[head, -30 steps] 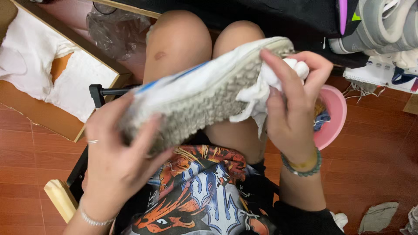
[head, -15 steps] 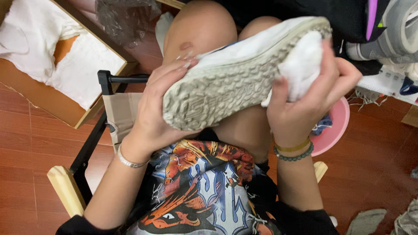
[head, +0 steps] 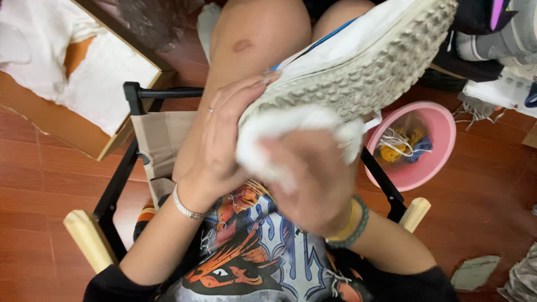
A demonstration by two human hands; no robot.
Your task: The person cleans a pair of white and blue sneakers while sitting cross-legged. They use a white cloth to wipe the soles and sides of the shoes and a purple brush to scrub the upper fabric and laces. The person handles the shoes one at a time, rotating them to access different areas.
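Note:
A white sneaker (head: 369, 61) with a studded grey sole lies sole-up over my bare knees. My left hand (head: 224, 140) grips it at the near end, fingers curled over the sole's edge, a ring and a silver bracelet on it. My right hand (head: 313, 179), blurred, holds a white cloth (head: 285, 134) pressed against the near end of the sole. A green and a yellow band circle my right wrist.
A pink basin (head: 433, 159) with laces and small bits stands on the red wood floor at the right. A cardboard box (head: 67, 117) with white paper lies at the left. I sit on a black folding chair (head: 131, 95). More shoes (head: 514, 33) sit at the top right.
The sneaker has tilted up toward the top right. My right hand with the cloth has moved from the far end of the shoe down to its near end.

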